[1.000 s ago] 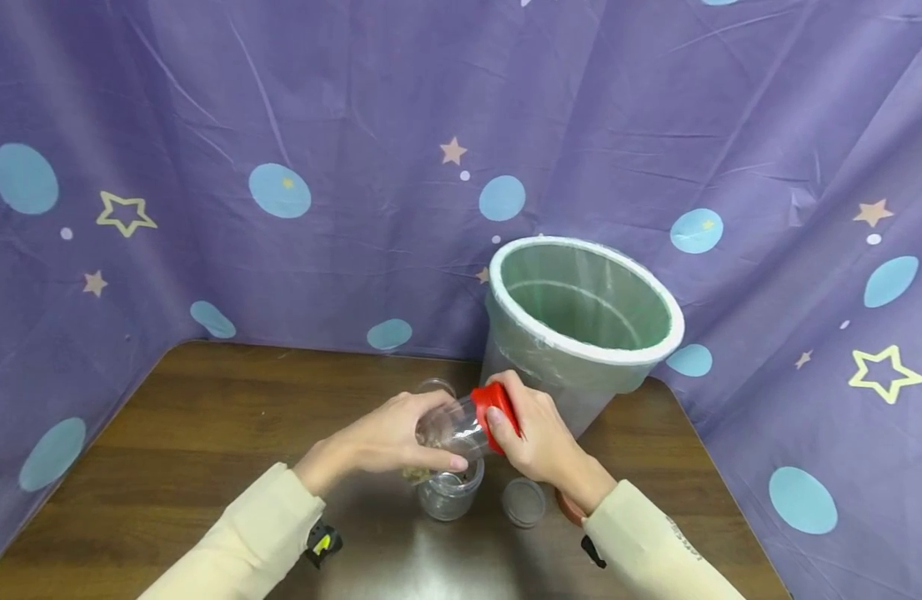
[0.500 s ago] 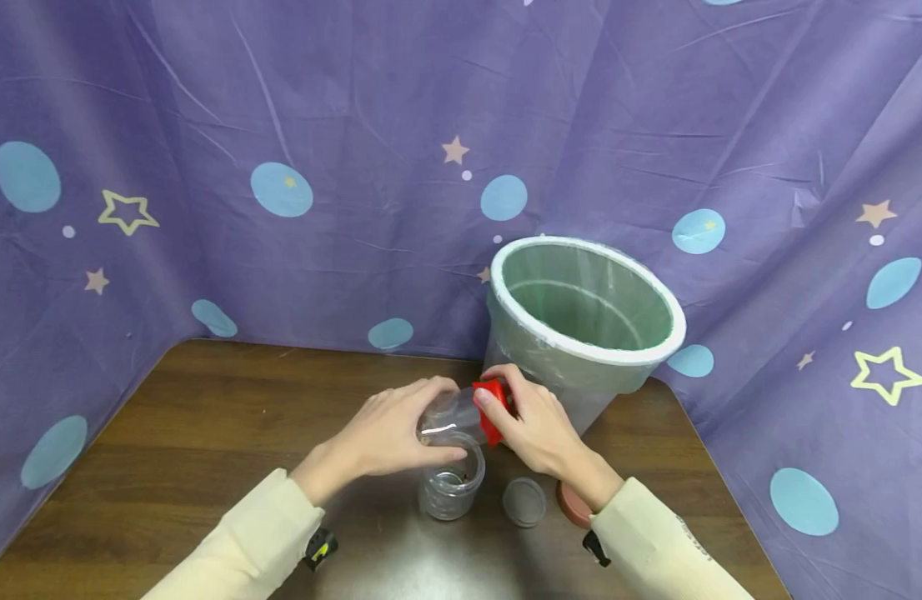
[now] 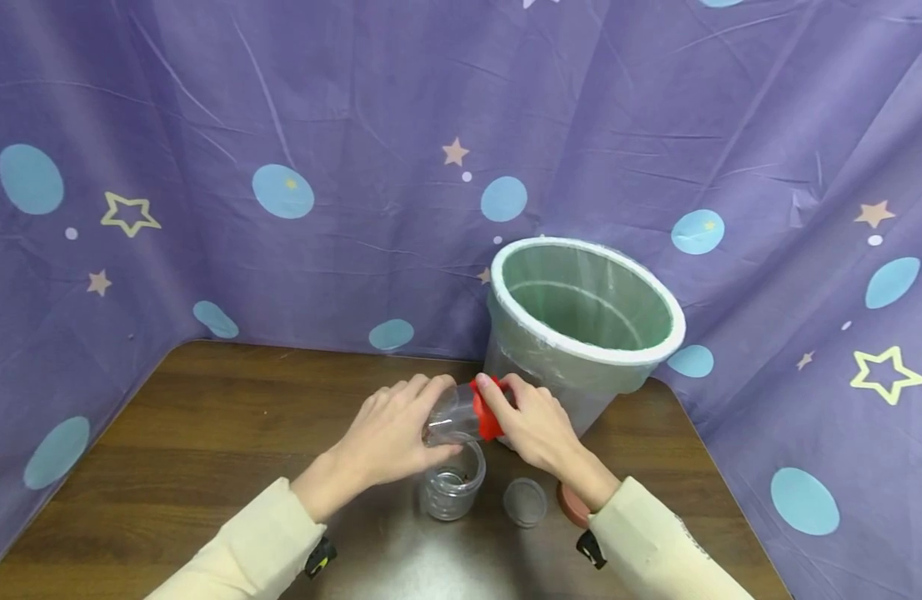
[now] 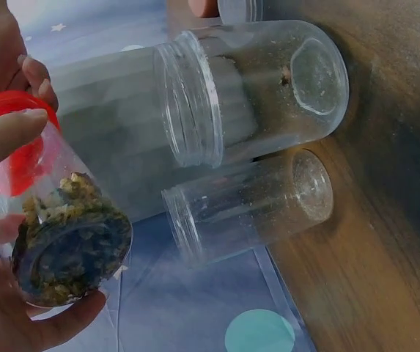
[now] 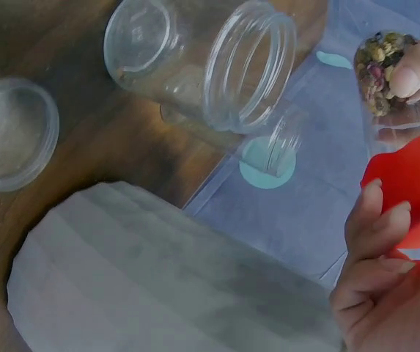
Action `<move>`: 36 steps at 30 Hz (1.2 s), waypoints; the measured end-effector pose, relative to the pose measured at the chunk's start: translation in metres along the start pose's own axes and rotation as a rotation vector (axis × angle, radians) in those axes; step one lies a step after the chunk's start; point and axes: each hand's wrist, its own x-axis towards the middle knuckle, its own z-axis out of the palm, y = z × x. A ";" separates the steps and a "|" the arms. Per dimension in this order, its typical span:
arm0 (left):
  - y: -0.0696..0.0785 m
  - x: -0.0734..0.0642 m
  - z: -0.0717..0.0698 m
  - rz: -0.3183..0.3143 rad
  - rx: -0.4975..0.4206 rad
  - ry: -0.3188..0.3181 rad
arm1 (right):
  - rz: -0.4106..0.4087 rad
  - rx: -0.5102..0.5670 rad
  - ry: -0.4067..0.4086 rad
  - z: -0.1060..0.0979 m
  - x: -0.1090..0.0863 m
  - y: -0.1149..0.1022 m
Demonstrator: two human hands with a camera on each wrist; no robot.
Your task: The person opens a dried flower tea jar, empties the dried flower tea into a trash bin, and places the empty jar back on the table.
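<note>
A clear jar (image 3: 452, 417) with a red lid (image 3: 487, 412) is held tilted above the table. Its base lies in my left hand (image 3: 397, 429), whose fingers and thumb grip around it. Dried mixed herbs or flowers (image 4: 70, 238) are gathered at the base end. My right hand (image 3: 538, 423) grips the red lid, thumb on top. Just below stands a wide clear jar (image 4: 268, 95), open-mouthed, with a small dark scrap inside. Beside it is a narrower, lidless clear jar (image 4: 246, 205), mostly hidden by my left hand in the head view.
A clear round lid (image 3: 524, 502) and a reddish-brown round lid (image 3: 573, 505) lie right of the wide jar. A large grey-green bin (image 3: 558, 383) with a white rim stands behind my right hand. Purple patterned cloth (image 3: 341, 250) walls in the wooden table (image 3: 206, 433).
The held jar has come up and turned nearer to level, uncovering more of the wide jar's mouth. My right thumb has shifted up over the red lid.
</note>
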 end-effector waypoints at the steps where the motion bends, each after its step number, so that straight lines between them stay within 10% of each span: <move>1: 0.000 0.000 0.000 0.001 -0.001 0.000 | -0.004 0.012 -0.014 0.000 0.000 0.000; 36: -0.013 -0.003 -0.007 -0.131 -0.246 -0.184 | -0.528 0.056 -0.223 -0.020 -0.004 0.010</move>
